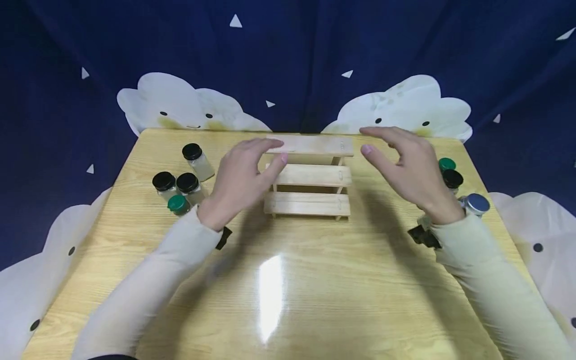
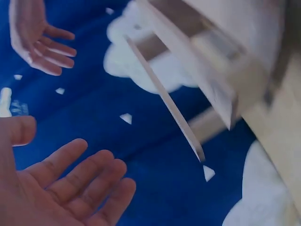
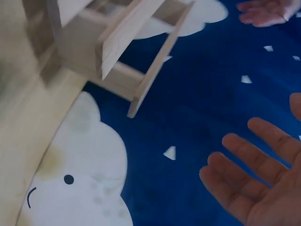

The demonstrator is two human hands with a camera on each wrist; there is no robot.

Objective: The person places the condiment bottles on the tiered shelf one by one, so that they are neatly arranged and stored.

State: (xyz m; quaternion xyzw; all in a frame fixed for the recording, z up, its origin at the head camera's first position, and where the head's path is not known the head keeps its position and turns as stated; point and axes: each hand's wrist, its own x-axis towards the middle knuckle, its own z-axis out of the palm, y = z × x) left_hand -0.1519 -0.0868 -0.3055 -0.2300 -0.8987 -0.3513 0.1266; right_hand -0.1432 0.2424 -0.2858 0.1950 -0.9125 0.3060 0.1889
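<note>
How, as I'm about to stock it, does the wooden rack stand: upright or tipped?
Upright: the wooden rack stands on the table, its shelves stepping upward.

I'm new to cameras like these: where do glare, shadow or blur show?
Head view: bright glare on the table, soft shadows beside both sleeves; left wrist view: wooden shelf blurred, fingers clearer; right wrist view: dim, shelf edges soft.

Pale beige three-step wooden rack [image 1: 307, 204]. Light yellow flat wooden table [image 1: 360, 300] with streaky grain. Dark blue hanging cloth [image 1: 288, 55], printed with white triangles [image 1: 236, 21], white clouds [image 1: 175, 97] with black eyes [image 1: 209, 116], yellow cheeks [image 1: 167, 122]. Round black lids [image 1: 192, 151], green lids [image 1: 178, 203], blue lid [image 1: 477, 203]. Long cream fabric sleeves [image 1: 148, 280].
</note>
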